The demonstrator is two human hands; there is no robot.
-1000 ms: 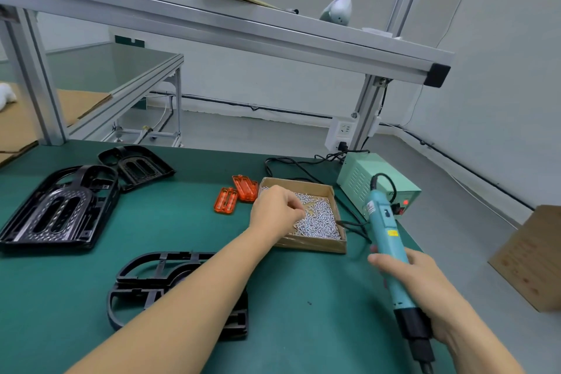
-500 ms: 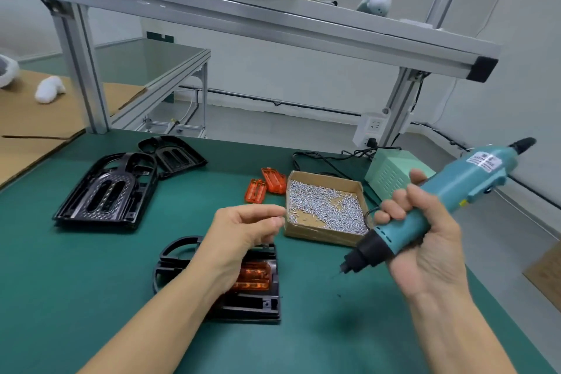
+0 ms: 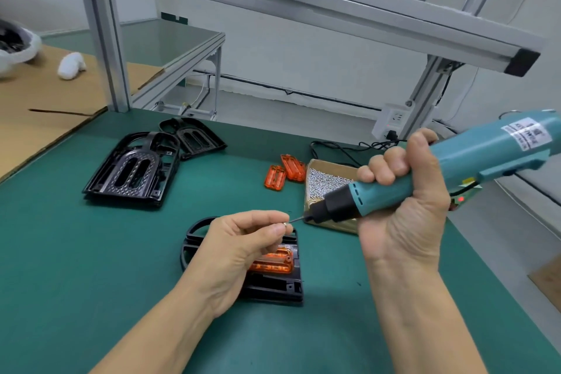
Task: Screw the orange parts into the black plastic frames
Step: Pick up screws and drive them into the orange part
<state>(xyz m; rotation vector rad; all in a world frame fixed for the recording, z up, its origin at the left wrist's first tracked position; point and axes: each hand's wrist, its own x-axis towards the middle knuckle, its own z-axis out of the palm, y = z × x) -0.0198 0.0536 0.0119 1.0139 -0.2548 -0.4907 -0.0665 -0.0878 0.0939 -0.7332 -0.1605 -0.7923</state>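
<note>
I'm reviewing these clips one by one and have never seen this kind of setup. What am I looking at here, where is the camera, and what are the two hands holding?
There is no robot: a person works at a bench, and the single camera sits on their head, looking forward and down at the hands. The right hand grips a teal electric screwdriver. The left hand pinches a small screw against the driver's tip. Below it, on the green mat, lies a black plastic frame with an orange part seated in it. Further back are two spare orange parts, a cardboard box of screws and more black frames.
</note>
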